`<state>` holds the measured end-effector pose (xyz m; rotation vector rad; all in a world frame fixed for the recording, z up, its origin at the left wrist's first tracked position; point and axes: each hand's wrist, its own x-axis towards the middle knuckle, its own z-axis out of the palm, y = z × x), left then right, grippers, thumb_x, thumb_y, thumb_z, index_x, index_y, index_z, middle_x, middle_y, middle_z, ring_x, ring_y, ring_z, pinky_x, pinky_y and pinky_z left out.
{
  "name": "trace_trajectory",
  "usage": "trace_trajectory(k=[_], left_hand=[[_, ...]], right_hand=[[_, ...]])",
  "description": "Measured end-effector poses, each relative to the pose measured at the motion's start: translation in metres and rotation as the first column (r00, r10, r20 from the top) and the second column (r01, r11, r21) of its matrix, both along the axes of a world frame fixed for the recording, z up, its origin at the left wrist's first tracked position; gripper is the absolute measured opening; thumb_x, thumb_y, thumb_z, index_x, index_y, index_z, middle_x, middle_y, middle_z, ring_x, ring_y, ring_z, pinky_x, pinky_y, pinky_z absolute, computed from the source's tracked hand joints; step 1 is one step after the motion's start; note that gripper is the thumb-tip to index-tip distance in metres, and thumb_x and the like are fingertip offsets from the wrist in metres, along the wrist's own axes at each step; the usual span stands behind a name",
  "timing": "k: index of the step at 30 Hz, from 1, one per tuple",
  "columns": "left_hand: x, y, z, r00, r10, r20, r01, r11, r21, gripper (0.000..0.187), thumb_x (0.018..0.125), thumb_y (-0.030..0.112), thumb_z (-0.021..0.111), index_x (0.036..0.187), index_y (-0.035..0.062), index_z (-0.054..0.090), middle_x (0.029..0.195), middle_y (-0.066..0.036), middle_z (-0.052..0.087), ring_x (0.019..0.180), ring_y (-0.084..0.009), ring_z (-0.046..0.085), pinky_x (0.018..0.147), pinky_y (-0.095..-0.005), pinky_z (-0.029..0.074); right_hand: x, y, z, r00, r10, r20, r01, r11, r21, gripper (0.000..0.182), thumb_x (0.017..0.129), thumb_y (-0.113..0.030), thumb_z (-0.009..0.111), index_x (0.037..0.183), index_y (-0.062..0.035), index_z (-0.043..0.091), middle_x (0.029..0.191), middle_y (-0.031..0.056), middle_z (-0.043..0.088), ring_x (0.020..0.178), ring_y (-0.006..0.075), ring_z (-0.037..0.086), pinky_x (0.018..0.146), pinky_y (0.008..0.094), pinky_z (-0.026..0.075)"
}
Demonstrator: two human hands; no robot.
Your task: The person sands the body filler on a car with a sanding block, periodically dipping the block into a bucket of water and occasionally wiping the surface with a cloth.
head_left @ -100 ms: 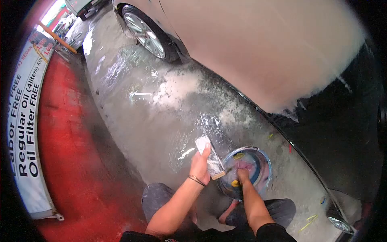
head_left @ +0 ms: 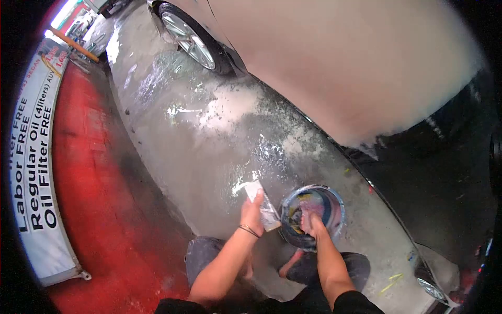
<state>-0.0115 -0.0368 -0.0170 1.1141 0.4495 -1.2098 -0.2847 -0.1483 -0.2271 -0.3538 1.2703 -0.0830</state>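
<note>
My left hand (head_left: 252, 212) is closed around a sanding block (head_left: 264, 209), a long flat piece with a whitish, wet-looking face, the thumb lying on top. It is held tilted just left of a round bucket (head_left: 341, 209). Inside the bucket's rim is my right hand (head_left: 312, 224), its fingers pointing down and closed on a pinkish wet cloth (head_left: 309, 207). Cloudy liquid and some yellow bits show around it. The fingertips are partly hidden and blurred.
On the right stands a car with a dull pinkish-beige door panel (head_left: 340, 68) and a front wheel (head_left: 188, 39). The concrete floor (head_left: 172, 152) is wet. A lettered banner (head_left: 39, 157) and red-painted ground (head_left: 99, 183) lie left. Yellow scraps (head_left: 392, 282) lie at lower right.
My right hand has lifted slightly within the bucket, and more of the pinkish cloth shows. My left hand with the sanding block has shifted slightly left in view.
</note>
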Motion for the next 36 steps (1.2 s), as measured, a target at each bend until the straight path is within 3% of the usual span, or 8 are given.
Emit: trace_trajectory(k=[4, 7, 10, 12, 17, 23, 30, 36], left_hand=[[-0.018, 0.05, 0.027, 0.991, 0.064, -0.116, -0.051, 0.992, 0.116, 0.031, 0.111, 0.025, 0.06, 0.134, 0.0041, 0.063, 0.124, -0.013, 0.074, 0.11, -0.031, 0.073, 0.097, -0.0516, 0.059], [-0.083, 0.018, 0.091, 0.948, 0.096, -0.303, -0.111, 0.993, -0.033, 0.027, 0.11, 0.025, 0.06, 0.128, 0.006, 0.067, 0.118, -0.012, 0.074, 0.104, -0.0286, 0.074, 0.094, -0.0492, 0.061], [-0.114, -0.065, 0.193, 0.942, 0.099, -0.322, -0.172, 0.963, -0.209, 0.019, 0.104, 0.029, 0.071, 0.115, 0.014, 0.067, 0.097, -0.005, 0.071, 0.084, -0.022, 0.072, 0.07, -0.0412, 0.059], [-0.107, -0.132, 0.278, 0.933, 0.212, -0.291, -0.348, 0.743, -0.572, 0.013, 0.105, 0.024, 0.068, 0.112, 0.0134, 0.066, 0.093, 0.0, 0.067, 0.081, -0.0154, 0.066, 0.07, -0.0381, 0.056], [-0.071, -0.252, 0.437, 0.846, 0.404, 0.347, -0.371, 0.915, -0.161, 0.029, 0.104, 0.023, 0.065, 0.121, -0.0006, 0.062, 0.102, -0.012, 0.073, 0.09, -0.0222, 0.068, 0.083, -0.0425, 0.056], [-0.133, -0.246, 0.494, 0.728, 0.308, 0.613, -0.36, 0.932, -0.04, 0.036, 0.105, 0.023, 0.067, 0.128, -0.0034, 0.06, 0.117, -0.028, 0.072, 0.112, -0.048, 0.07, 0.097, -0.0522, 0.054], [0.059, -0.283, 0.433, 0.754, 0.366, 0.546, -0.447, 0.894, 0.018, 0.029, 0.103, 0.02, 0.067, 0.119, -0.0031, 0.06, 0.108, -0.029, 0.073, 0.104, -0.0466, 0.071, 0.089, -0.0513, 0.054], [-0.02, -0.287, 0.453, 0.559, 0.216, 0.801, -0.466, 0.88, 0.089, 0.034, 0.101, 0.02, 0.067, 0.127, -0.001, 0.06, 0.113, -0.03, 0.073, 0.107, -0.0475, 0.072, 0.092, -0.0551, 0.055]], right_hand=[[0.036, 0.034, 0.234, 0.928, -0.059, 0.369, -0.07, 0.943, 0.326, 0.036, 0.11, -0.036, 0.051, 0.078, -0.0219, 0.047, 0.062, -0.009, 0.037, 0.047, 0.0062, 0.033, 0.041, 0.0251, 0.028], [0.081, 0.019, 0.431, 0.953, 0.3, 0.049, -0.292, 0.948, -0.124, 0.035, 0.112, -0.029, 0.053, 0.079, -0.017, 0.056, 0.067, -0.0085, 0.044, 0.052, 0.0044, 0.037, 0.045, 0.0248, 0.03], [0.099, -0.03, 0.551, 0.727, 0.641, -0.246, -0.541, 0.315, -0.78, 0.022, 0.108, -0.017, 0.056, 0.092, -0.0055, 0.065, 0.075, -0.001, 0.063, 0.073, 0.0101, 0.059, 0.065, 0.0311, 0.05], [0.125, -0.07, 0.674, 0.669, 0.563, -0.485, -0.571, -0.029, -0.821, 0.015, 0.105, -0.011, 0.059, 0.104, 0.0009, 0.067, 0.083, 0.0051, 0.07, 0.079, 0.0099, 0.065, 0.072, 0.0349, 0.056], [0.183, -0.162, 0.853, 0.511, 0.267, -0.817, -0.468, -0.711, -0.525, 0.015, 0.099, -0.015, 0.068, 0.107, -0.0021, 0.069, 0.099, 0.0198, 0.071, 0.096, 0.0409, 0.068, 0.088, 0.0493, 0.055], [0.249, -0.255, 0.917, 0.275, -0.102, -0.956, -0.135, -0.989, 0.067, 0.037, 0.093, -0.014, 0.073, 0.128, -0.0057, 0.065, 0.139, 0.0146, 0.061, 0.144, 0.0386, 0.05, 0.121, 0.0517, 0.041], [0.261, -0.27, 0.862, 0.257, -0.193, -0.947, -0.175, -0.973, 0.151, 0.053, 0.095, -0.033, 0.073, 0.141, -0.0093, 0.061, 0.16, 0.0176, 0.045, 0.159, 0.0416, 0.032, 0.133, 0.0567, 0.025], [0.261, -0.273, 0.87, 0.239, -0.119, -0.964, -0.123, -0.988, 0.092, 0.06, 0.095, -0.037, 0.074, 0.15, -0.0159, 0.059, 0.164, 0.0199, 0.041, 0.16, 0.0446, 0.027, 0.132, 0.0604, 0.023]])
